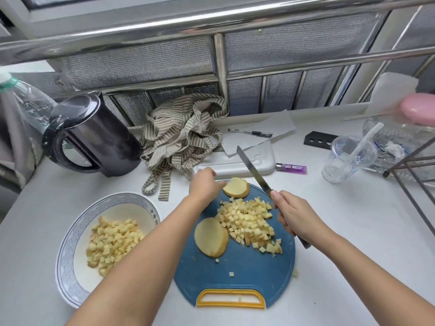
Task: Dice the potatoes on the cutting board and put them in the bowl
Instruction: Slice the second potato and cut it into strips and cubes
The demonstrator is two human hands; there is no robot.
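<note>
A round blue cutting board (235, 285) with a yellow handle lies in front of me. A heap of diced potato (249, 222) covers its middle. One thick potato slice (211, 237) lies at the board's left, and another potato piece (236, 187) sits at the far edge. My left hand (205, 184) reaches over the far edge and touches that far piece. My right hand (294, 215) grips a knife (253, 171) whose blade is raised, pointing away above the board. A blue-rimmed white bowl (70, 250) at the left holds more potato cubes (113, 243).
A black kettle (89, 135) and a plastic bottle (26, 102) stand at the back left. A striped cloth (183, 137), a white tray (235, 164), a pen (250, 132), a purple lighter (291, 168), a clear cup (348, 158) and a metal rack (409, 168) lie behind and right.
</note>
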